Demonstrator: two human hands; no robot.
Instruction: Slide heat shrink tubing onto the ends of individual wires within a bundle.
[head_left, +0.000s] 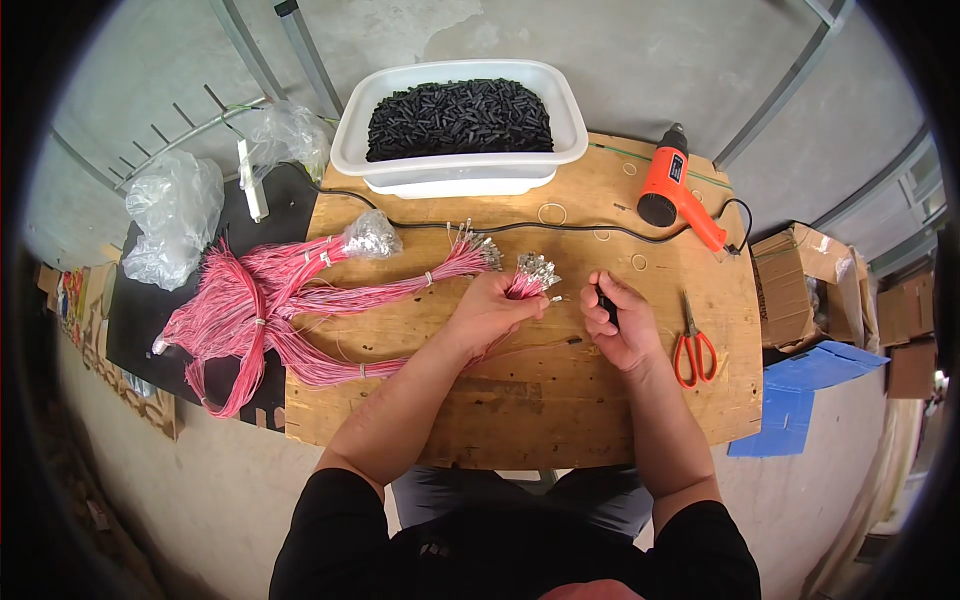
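Note:
My left hand (488, 312) is closed around the end of a bundle of pink wires. Their silvery metal terminals (536, 270) fan out above my fingers, and one wire tip sticks out toward the right. To its right, my right hand (626, 322) is curled closed on small black sleeves (606, 304), partly hidden by the fingers. More pink and white wires (225, 300), tied in bunches, spread over the left side of the table. A second bunch of terminals (482, 250) lies just left of the held one. Below my hands, a thin wire with a dark tip (574, 341) rests on the wood.
A white tub (350, 130) heaped with short black sleeves (460, 120) stands at the back of the wooden table (500, 420). An orange heat gun (668, 190) lies at right, its black cable (480, 228) crossing behind my hands. Orange-handled scissors (692, 350) lie right of my right hand.

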